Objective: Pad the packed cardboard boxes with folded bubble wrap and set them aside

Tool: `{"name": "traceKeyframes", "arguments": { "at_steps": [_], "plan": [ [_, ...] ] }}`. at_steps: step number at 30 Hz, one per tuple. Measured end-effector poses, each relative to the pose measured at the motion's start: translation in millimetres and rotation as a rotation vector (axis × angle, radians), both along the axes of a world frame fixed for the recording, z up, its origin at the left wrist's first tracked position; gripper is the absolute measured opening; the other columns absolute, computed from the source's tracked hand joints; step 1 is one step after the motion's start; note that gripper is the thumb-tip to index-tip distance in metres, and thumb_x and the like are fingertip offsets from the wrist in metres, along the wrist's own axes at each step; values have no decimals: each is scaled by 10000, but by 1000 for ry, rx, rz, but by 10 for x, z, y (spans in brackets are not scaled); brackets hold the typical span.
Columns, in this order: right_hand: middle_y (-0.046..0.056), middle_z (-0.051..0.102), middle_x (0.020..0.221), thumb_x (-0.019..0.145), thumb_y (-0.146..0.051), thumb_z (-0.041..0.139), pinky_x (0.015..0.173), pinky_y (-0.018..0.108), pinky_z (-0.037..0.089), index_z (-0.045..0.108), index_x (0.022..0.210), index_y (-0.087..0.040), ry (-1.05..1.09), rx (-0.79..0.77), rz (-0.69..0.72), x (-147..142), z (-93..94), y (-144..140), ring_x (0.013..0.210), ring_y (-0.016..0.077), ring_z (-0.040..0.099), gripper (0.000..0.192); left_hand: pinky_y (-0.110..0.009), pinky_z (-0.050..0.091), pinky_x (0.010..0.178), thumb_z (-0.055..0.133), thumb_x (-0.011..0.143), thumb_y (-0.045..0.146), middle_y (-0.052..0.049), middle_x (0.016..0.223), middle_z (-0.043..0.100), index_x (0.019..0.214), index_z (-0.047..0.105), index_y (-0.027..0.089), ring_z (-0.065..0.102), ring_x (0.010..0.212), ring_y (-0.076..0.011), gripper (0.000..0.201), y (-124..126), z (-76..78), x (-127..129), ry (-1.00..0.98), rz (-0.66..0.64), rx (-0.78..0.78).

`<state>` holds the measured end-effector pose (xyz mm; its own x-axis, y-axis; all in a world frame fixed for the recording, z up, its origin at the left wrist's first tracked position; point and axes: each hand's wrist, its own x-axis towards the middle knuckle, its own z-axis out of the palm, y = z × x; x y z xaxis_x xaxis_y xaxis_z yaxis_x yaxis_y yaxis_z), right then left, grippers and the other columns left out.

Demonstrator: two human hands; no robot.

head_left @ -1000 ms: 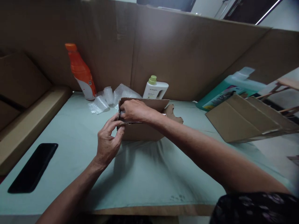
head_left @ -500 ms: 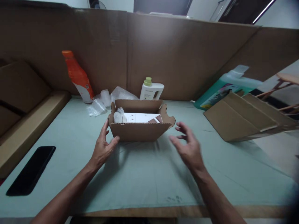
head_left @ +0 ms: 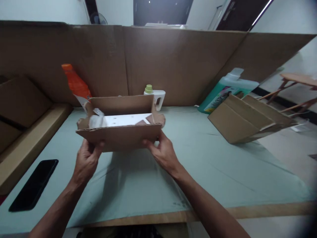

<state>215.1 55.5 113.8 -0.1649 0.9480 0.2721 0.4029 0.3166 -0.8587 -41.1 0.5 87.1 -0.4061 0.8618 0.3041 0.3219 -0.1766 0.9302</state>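
Observation:
An open-topped cardboard box (head_left: 123, 137) is held between my two hands, raised off the cloth with its flaps up. My left hand (head_left: 86, 162) grips its lower left corner, thumb on the front face. At the lower right corner, my right hand (head_left: 164, 152) is closed on the box, thumb in front and fingers behind, partly hidden. Inside the box lies a white carton (head_left: 123, 119) with brown patches at its right end. A wad of bubble wrap (head_left: 97, 121) fills the left end.
Behind the box stand an orange bottle (head_left: 78, 84) and a white bottle with a green cap (head_left: 159, 96). To the right are a green liquid jug (head_left: 226, 89) and another cardboard box (head_left: 244, 120). A black phone (head_left: 33, 185) lies left. Cardboard panels (head_left: 183, 62) wall the back.
Both hands have closed on the box, the right one coming in from beside it. The box has been lifted and moved left and nearer, hiding the loose bubble wrap behind. The view has shifted.

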Motion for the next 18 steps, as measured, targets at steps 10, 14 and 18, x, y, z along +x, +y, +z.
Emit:
{"name": "traceKeyframes", "arguments": {
  "at_steps": [10,14,18],
  "plan": [
    [114,679,1236,694,-483,829,993,521,511,584,1248,-230,69,83,-154,586,-301,-236,1162,332,629,656,-314,523,915,629,888,515,-94,1115,695,1167,597,174,651,1064,-230,442,22,-241,486,-17,-203,-46],
    [122,538,1451,622,-506,886,1128,527,417,468,1418,-269,151,45,-102,895,-669,-318,1339,349,515,930,-335,540,922,637,861,543,-85,1019,697,1071,598,181,666,1045,-250,420,-112,-480,622,-43,-242,-136],
    [139,223,1664,473,-607,927,1236,521,242,152,1606,-256,163,-25,70,1124,-811,-147,1517,365,239,1417,-312,567,867,641,849,555,-70,984,707,1069,625,194,682,1020,-254,423,-191,-606,615,6,-219,-187]
  ]
}}
